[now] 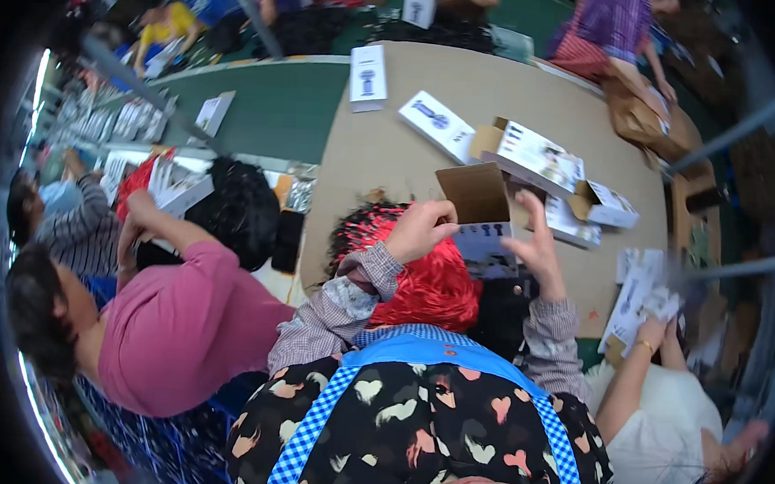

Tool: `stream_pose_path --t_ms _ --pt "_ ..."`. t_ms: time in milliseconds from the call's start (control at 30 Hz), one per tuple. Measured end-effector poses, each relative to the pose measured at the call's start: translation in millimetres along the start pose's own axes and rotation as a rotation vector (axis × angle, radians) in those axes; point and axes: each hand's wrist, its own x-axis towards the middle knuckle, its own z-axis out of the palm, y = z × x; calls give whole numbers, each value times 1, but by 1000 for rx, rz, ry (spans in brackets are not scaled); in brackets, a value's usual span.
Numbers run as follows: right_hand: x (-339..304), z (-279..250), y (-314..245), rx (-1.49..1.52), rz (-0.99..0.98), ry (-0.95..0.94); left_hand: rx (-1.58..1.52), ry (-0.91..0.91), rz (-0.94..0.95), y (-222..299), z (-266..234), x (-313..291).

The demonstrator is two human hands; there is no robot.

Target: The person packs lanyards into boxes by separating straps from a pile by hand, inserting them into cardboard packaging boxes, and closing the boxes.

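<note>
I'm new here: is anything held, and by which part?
Can't tell: left hand at the left edge of the open box, right hand spread at its right.

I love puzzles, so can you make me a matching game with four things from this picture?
Things:
1. Open box
2. Shiny bundle
3. Apron
4. Table

Matches:
A. Blue
B. Plain brown
C. Between the left hand and the right hand
D. Mostly red

Right pairs: 1-C, 2-D, 3-A, 4-B
</note>
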Motion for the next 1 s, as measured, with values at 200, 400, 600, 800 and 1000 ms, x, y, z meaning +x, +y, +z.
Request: stream_pose_path --t_ms 200,400,600,800,1000 --pt "-15 68 22 486 310 -258 -514 126 -113 -31 -32 -8" --pt "40 124 10 761 382 -170 -688 218 -382 -101 -5 -40" --pt "83 172 10 762 341 -261 -1175 393 -319 -143 -2 -36" --pt "73 175 48 578 401 -285 -1234 808 -261 -234 -72 -6" --pt "17 134 87 642 602 -264 -1089 1031 -354 -352 -142 28"
